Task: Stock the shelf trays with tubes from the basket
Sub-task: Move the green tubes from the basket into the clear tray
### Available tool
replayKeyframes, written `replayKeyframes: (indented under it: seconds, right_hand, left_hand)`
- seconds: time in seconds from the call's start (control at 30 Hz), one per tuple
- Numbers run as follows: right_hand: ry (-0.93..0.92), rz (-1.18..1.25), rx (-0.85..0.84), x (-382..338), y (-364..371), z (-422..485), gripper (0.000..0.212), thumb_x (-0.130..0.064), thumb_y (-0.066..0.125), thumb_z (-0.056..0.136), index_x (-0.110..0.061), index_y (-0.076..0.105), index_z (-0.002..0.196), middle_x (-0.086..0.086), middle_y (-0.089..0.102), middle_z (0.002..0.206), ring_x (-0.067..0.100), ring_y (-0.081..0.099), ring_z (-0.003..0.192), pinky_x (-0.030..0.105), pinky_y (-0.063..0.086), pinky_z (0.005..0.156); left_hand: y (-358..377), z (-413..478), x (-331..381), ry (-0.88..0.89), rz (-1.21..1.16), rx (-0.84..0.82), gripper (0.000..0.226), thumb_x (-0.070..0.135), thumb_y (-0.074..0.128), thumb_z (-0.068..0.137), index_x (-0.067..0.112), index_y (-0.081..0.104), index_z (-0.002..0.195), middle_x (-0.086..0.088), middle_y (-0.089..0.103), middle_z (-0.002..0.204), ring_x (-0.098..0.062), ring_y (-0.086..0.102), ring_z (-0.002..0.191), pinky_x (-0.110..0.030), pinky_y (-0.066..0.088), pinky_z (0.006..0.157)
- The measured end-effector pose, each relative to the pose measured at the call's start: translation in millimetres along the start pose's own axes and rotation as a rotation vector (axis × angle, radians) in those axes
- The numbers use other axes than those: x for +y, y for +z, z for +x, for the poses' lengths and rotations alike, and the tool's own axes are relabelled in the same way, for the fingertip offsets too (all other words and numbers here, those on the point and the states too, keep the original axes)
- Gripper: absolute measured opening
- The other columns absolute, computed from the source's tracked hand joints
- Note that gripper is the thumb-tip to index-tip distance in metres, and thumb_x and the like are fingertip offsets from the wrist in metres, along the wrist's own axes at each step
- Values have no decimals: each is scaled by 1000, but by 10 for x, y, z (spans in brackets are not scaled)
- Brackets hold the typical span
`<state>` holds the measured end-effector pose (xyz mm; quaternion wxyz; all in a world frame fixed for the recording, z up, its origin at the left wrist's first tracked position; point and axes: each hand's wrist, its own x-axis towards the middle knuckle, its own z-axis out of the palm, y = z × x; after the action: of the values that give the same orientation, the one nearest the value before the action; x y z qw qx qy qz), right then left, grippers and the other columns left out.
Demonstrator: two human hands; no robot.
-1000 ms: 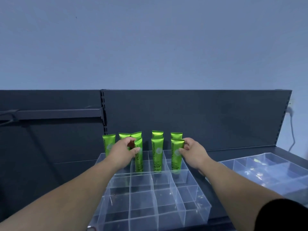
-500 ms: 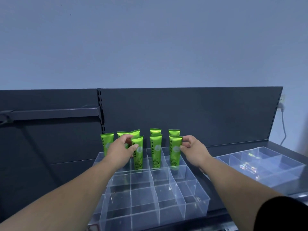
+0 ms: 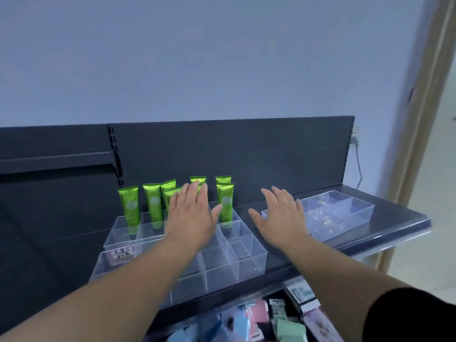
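Several green tubes [image 3: 130,206] stand upright in the back rows of a clear divided tray [image 3: 244,260] on the dark shelf. My left hand [image 3: 190,215] hovers flat over the tray with fingers spread, covering some tubes; one tube [image 3: 225,202] stands just right of it. My right hand [image 3: 278,215] is spread open and empty over the shelf between this tray and a second clear tray [image 3: 345,213]. Neither hand touches a tube. The basket is not identifiable in view.
The dark shelf [image 3: 399,218] ends at the right near a door frame. A cable [image 3: 358,169] hangs from a wall socket. Below the shelf edge lie assorted packaged goods [image 3: 276,319]. A dark back panel [image 3: 246,154] rises behind the tubes.
Both hands let go of the tubes and pulled back, fingers now spread. My right hand moved right, away from the tray. The view swung rightward and down, showing goods below.
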<state>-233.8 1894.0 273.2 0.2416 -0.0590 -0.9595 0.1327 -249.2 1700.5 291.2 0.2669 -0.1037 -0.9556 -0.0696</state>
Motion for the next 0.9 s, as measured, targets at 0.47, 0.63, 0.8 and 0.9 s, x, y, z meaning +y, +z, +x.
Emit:
replayKeyframes:
  seconds: [0.47, 0.63, 0.8, 0.9]
  right_hand:
    - [178, -99, -46, 1934, -757, -1161, 64, -61, 26, 95, -32, 16, 151, -1, 6, 162, 20, 1, 149, 47, 0, 118]
    - [306, -131, -141, 2929, -924, -1789, 67, -63, 28, 93, -32, 15, 151, -1, 6, 162, 20, 1, 149, 47, 2, 119]
    - [452, -103, -280, 3731, -946, -2393, 69, -67, 24, 93, -34, 11, 152, -3, -1, 162, 19, -5, 149, 46, -3, 120]
    - [538, -115, -342, 4058, -784, -2673, 69, -65, 24, 94, -33, 9, 152, -3, -4, 162, 19, -6, 149, 46, -2, 120]
  left_hand:
    - [188, -789, 2316, 211, -57, -159, 65, 54, 20, 98, 19, 10, 151, -2, 9, 159, -23, 5, 146, -41, 3, 119]
    - [515, -1278, 3281, 275, -90, -286, 66, 55, 16, 98, 20, 4, 152, -2, 2, 160, -23, 0, 147, -41, -1, 119]
    - [924, -1778, 3961, 338, -110, -382, 63, 53, 21, 98, 22, 10, 151, -2, 7, 159, -23, 4, 146, -40, 2, 118]
    - [1202, -2038, 4194, 362, -118, -461, 62, 53, 21, 99, 23, 9, 151, -1, 7, 159, -22, 2, 146, -40, 1, 118]
